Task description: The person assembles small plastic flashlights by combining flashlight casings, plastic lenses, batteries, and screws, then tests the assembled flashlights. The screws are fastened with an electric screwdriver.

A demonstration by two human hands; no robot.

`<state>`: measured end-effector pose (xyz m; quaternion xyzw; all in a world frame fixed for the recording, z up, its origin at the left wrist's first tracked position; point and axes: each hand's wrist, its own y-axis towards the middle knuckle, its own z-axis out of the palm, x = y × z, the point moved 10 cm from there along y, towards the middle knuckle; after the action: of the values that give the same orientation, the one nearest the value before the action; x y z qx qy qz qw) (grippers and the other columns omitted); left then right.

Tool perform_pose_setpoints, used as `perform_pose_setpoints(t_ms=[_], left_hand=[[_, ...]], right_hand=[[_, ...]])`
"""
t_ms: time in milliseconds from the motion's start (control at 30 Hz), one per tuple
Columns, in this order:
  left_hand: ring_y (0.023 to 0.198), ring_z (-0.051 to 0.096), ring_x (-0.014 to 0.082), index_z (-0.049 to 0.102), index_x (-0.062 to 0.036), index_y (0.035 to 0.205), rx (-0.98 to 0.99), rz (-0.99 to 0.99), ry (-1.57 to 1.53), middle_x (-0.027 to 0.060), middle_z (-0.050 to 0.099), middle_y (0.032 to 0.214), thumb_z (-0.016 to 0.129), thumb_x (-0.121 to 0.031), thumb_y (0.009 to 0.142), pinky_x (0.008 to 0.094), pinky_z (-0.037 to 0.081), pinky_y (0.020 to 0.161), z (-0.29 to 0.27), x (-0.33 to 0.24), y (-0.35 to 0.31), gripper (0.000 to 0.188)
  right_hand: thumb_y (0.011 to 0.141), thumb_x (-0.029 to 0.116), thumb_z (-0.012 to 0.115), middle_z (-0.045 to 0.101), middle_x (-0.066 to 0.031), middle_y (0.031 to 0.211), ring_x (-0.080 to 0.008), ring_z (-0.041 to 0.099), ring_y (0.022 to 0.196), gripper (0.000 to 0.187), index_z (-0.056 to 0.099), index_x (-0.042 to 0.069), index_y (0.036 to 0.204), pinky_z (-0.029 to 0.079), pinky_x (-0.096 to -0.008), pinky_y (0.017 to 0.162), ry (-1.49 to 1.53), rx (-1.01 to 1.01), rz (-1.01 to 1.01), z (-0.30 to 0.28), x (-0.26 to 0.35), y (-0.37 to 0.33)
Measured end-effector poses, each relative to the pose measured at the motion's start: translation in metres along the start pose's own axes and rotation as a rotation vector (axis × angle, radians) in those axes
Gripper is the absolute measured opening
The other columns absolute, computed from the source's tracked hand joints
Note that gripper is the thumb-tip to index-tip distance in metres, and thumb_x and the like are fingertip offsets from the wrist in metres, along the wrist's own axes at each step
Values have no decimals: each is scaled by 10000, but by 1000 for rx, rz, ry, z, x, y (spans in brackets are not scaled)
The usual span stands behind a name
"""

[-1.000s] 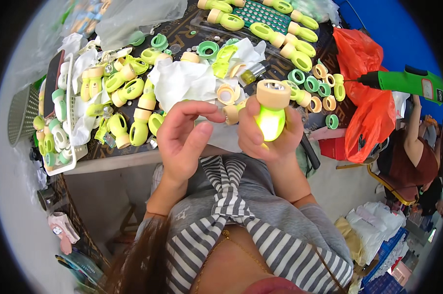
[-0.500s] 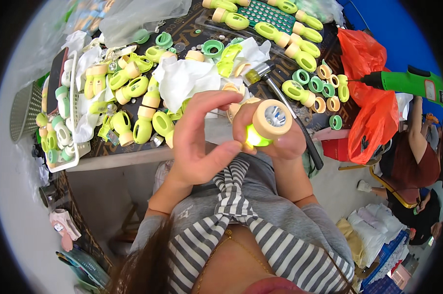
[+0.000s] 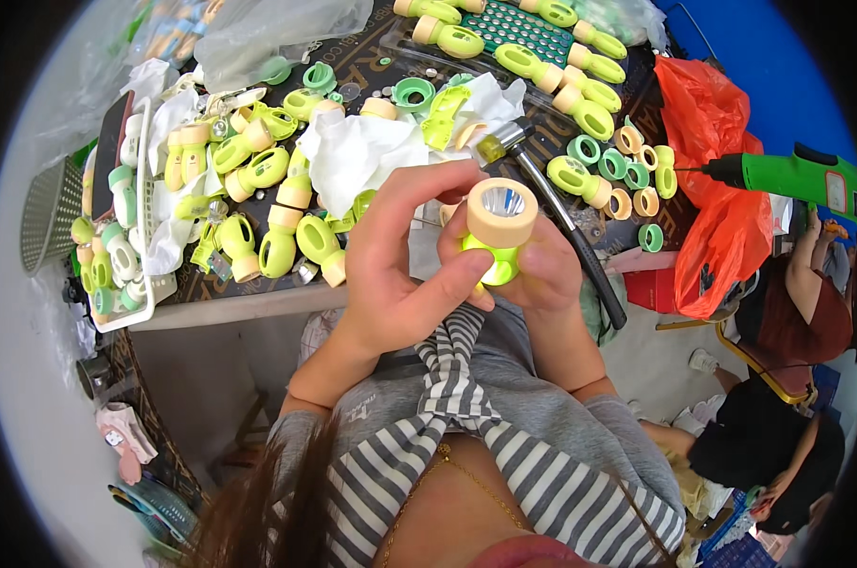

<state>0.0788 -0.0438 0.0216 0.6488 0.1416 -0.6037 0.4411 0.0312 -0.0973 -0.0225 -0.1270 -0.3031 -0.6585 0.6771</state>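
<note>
Between my hands, above the near table edge, is a small flashlight [image 3: 500, 230] with a peach ring round a silvery reflector and a yellow-green body. My right hand [image 3: 553, 270] is wrapped round it from the right. On the other side my left hand [image 3: 395, 270] has its thumb against the green body and its fingers curled behind. The hidden fingertips and the tail of the flashlight do not show. Just beyond my right hand lies a hammer [image 3: 575, 232] with a black handle. White tissue [image 3: 362, 161] is spread past my left hand.
Several yellow-green flashlights [image 3: 279, 241] cover the table's left. A white basket [image 3: 142, 227] holds more at the far left. Green and peach rings [image 3: 610, 163] lie right of the hammer. A red plastic bag [image 3: 698, 114] and a green electric screwdriver [image 3: 779, 175] are at the right, with people beyond.
The flashlight has tipped so its lens faces more upward, and it has shifted slightly left. My left fingers have closed in on it. At the right, a person in black has moved closer.
</note>
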Motion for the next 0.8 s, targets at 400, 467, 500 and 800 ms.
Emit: perform_pose_setpoints(t_ms=[400,467,500,800], left_hand=[[853,533,269,559,-15,938,50,242,279,133,564,933,644,-36,596,337,412,750,2,-26,10,354],[847,535,267,558,-16,927,64,253,274,132,568,930,647,-31,593,336,412,749,2,-27,9,345],[842,538,264,558,-18,915,79,263,267,131,572,928,649,-26,591,336,413,748,3,-28,9,338],[848,545,263,539,-29,907,103,216,210,133,579,956,651,-16,593,334,408,755,4,-25,7,333]], right_hand=[[773,242,481,483,-148,1005,-172,509,717,502,354,-56,1156,399,-231,491,-21,-20,-10,-6,0,-2],[764,243,483,486,-146,988,-169,507,704,505,359,-59,1149,392,-230,477,-44,-15,-6,-6,-1,-2],[764,243,483,486,-146,988,-169,507,704,505,359,-59,1149,392,-230,477,-44,-14,-6,-7,0,-2],[696,323,534,493,-190,831,-141,473,596,566,397,-80,1070,364,-212,447,-263,-258,3,-20,4,-10]])
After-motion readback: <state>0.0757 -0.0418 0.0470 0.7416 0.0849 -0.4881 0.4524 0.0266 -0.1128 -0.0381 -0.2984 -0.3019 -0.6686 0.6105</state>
